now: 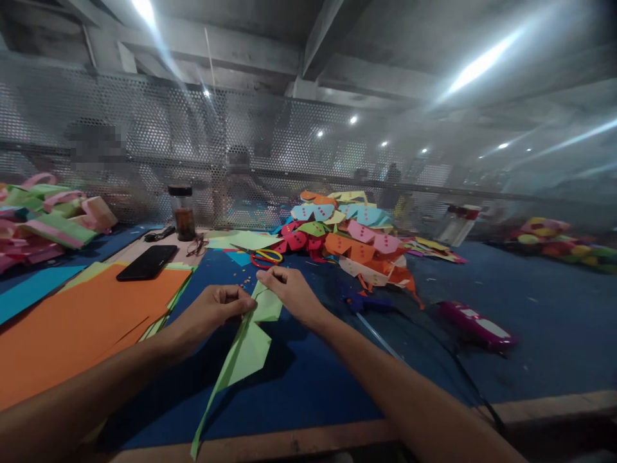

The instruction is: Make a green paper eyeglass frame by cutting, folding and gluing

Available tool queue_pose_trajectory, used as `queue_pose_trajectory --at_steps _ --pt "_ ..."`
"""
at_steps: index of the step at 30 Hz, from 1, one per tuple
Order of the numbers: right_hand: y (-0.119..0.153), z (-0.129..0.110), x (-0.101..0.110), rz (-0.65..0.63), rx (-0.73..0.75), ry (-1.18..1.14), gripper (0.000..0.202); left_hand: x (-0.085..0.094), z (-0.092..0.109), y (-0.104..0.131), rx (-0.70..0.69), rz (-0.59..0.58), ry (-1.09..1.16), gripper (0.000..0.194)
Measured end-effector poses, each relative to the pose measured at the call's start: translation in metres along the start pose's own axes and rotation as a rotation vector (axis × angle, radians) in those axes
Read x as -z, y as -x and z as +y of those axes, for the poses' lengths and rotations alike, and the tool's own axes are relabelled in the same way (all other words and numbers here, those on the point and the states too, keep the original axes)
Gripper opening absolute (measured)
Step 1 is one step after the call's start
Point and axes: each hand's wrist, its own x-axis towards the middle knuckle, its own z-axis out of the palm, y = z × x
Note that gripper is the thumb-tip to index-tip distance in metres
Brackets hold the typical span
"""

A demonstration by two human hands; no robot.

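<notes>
Blue-topped counter (332, 399) filled the lower and middle frame, its pale front edge along the bottom. Perforated metal screen (173, 116) ran across behind it; grey ceiling (250, 51) with beams and bright lights above.

Upper left of the counter: dark-lidded jar (184, 215). Below it, black phone (147, 263) lay at the far end of orange sheets (91, 315), spread through the lower left. Pink and green paper pieces (62, 218) were heaped at the left edge. Just right of centre, a pile of dotted paper cut-outs (364, 241) in several colours; red and yellow loops (266, 258) to its left. Blue glue gun (369, 302) lay below the pile, purple object (476, 326) farther right.

Light green paper piece (248, 354) was at lower centre — folded, slanting from the hands down to the bottom edge. Left hand (209, 315): thumb and fingers closed together, pinching the paper's left edge near its upper end. Right hand (292, 292): thumb and forefinger nearly together at the top tip, on the paper — firmness of grip could not be told. Whether the paper touched the counter was unclear.
</notes>
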Motion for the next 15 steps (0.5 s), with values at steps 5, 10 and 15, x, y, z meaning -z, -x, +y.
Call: queue_pose_trajectory --at_steps 5,10,15 --pt "-0.001 0.004 -0.001 0.050 0.004 -0.002 0.046 -0.004 0.008 0.002 -0.005 -0.020 0.034 0.030" --pt "-0.002 0.006 0.001 0.069 -0.008 -0.023 0.045 -0.006 0.012 0.002 0.010 -0.002 0.055 0.029" --pt "-0.003 0.004 0.004 0.099 -0.022 -0.042 0.053 -0.001 0.002 0.000 0.009 0.033 0.011 0.029"
